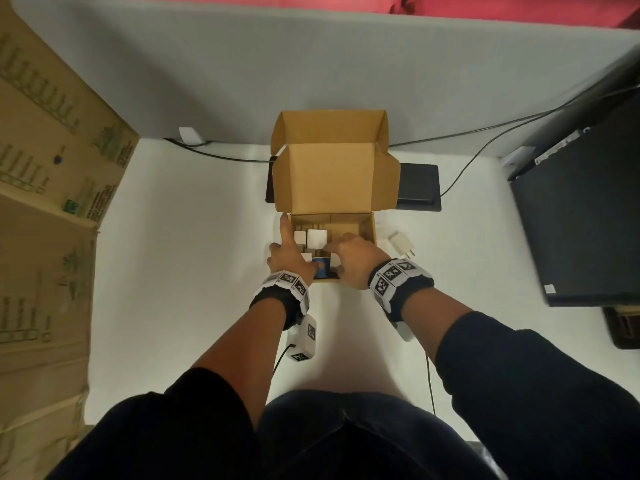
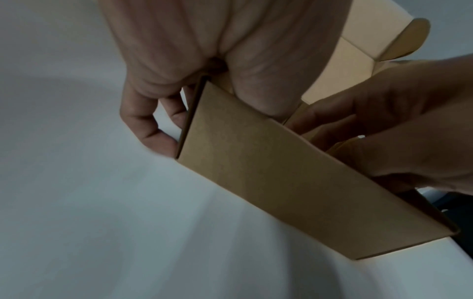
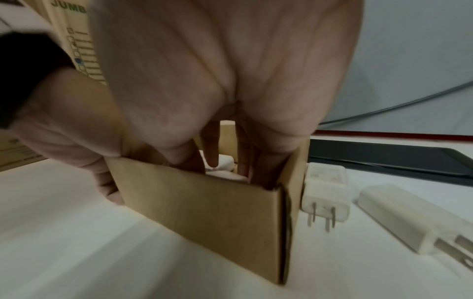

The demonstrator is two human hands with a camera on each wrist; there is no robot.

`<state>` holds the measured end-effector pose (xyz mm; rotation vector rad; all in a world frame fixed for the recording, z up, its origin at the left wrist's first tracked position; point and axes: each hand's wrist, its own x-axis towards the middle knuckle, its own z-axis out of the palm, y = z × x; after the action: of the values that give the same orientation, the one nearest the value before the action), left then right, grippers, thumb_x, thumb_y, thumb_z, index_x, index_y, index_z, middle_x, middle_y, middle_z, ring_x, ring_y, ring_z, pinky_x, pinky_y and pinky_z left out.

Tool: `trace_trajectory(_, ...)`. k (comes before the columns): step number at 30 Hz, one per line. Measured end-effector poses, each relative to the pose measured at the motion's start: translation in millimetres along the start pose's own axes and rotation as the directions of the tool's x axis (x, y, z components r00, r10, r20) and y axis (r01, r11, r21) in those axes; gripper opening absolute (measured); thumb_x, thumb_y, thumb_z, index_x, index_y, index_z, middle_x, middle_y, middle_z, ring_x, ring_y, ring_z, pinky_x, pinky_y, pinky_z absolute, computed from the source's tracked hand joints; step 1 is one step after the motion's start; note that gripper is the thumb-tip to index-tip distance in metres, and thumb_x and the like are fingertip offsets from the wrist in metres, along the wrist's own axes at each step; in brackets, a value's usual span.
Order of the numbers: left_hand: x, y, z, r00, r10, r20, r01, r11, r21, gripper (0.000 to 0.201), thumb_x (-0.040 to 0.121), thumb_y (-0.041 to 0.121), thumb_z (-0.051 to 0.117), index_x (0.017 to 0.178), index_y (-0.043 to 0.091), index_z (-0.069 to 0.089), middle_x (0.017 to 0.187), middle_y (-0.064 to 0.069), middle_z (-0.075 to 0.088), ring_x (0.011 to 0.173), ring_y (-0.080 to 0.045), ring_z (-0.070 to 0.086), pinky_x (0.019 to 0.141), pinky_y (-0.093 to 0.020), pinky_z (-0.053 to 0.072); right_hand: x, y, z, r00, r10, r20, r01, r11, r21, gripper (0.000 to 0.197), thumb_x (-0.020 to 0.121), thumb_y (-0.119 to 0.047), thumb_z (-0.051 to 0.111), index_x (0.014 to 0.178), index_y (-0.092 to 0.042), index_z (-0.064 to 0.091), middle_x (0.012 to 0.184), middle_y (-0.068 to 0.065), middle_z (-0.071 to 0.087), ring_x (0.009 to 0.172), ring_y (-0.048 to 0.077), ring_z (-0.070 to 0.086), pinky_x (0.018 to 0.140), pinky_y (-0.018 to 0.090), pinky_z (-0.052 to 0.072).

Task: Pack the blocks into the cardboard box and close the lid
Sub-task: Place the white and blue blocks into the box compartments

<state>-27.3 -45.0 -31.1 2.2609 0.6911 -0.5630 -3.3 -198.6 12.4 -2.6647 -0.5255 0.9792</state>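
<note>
The brown cardboard box (image 1: 369, 226) stands mid-table with its lid (image 1: 332, 181) upright. Inside lie white blocks (image 1: 317, 239) and a blue block (image 1: 322, 268). My left hand (image 1: 287, 258) holds the box's near-left corner, index finger stretched along the left wall. In the left wrist view its thumb (image 2: 256, 91) is inside the front wall (image 2: 281, 172) and its fingers (image 2: 148, 125) are outside. My right hand (image 1: 353, 259) reaches into the box's right half. In the right wrist view its fingers (image 3: 212, 149) point straight down and touch a white block (image 3: 222, 174).
Two white plug adapters (image 3: 325, 188) (image 3: 409, 220) lie on the table just right of the box. A black flat pad (image 1: 419, 185) sits behind it with cables. A black computer (image 1: 581, 220) stands at the right, a large printed carton (image 1: 52, 168) at the left.
</note>
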Motion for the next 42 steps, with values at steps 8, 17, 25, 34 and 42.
trace_trajectory(8,-3,4,-2,0.999,-0.034,0.028,0.035,0.998,-0.043,0.137,0.064,0.027,0.09,0.147,0.058,-0.014,0.126,-0.013,0.044,0.122,-0.042,0.053,0.097,-0.058,0.053,-12,6,-1,0.998,-0.041,-0.037,0.042,0.998,0.036,0.053,0.093,-0.013,0.056,0.144,-0.025,0.049,0.135,0.015,0.052,0.12,0.035,0.054,0.099,0.042,0.048)
trace_trajectory(17,-5,8,-2,0.998,-0.064,0.021,0.065,0.996,-0.068,0.134,0.063,0.046,0.089,0.149,0.056,-0.014,0.14,-0.017,0.042,0.132,-0.043,0.047,0.105,-0.06,0.047,-32,57,8,0.697,0.331,-0.637,-0.004,0.889,0.457,0.022,0.089,-0.022,0.054,0.105,-0.011,0.066,0.106,0.01,0.059,0.104,0.03,0.055,0.079,0.033,0.045)
trace_trajectory(25,-9,17,-1,0.994,-0.111,-0.012,0.112,0.994,0.018,0.153,0.052,0.052,0.098,0.15,0.054,-0.019,0.147,-0.021,0.037,0.134,-0.047,0.046,0.104,-0.062,0.047,-24,91,11,0.934,0.192,-0.3,-0.161,0.979,0.127,0.067,0.077,-0.027,0.074,0.14,-0.027,0.05,0.152,0.007,0.037,0.133,0.035,0.032,0.103,0.048,0.045)
trace_trajectory(34,-9,20,0,0.991,-0.13,-0.012,0.13,0.991,0.014,0.158,0.048,0.046,0.101,0.151,0.054,-0.019,0.14,-0.019,0.041,0.128,-0.046,0.051,0.104,-0.06,0.048,-8,82,6,0.937,0.162,-0.308,-0.195,0.978,-0.079,0.049,0.086,-0.022,0.065,0.133,-0.021,0.049,0.141,0.007,0.049,0.125,0.034,0.04,0.099,0.047,0.038)
trace_trajectory(42,-11,18,-2,0.994,-0.106,0.008,0.106,0.994,-0.009,0.157,0.049,0.045,0.1,0.151,0.053,-0.019,0.139,-0.017,0.042,0.131,-0.044,0.048,0.105,-0.06,0.048,-20,92,11,0.866,0.292,-0.405,-0.129,0.915,0.382,0.076,0.076,-0.029,0.08,0.143,-0.029,0.044,0.129,0.01,0.042,0.117,0.03,0.047,0.097,0.039,0.048)
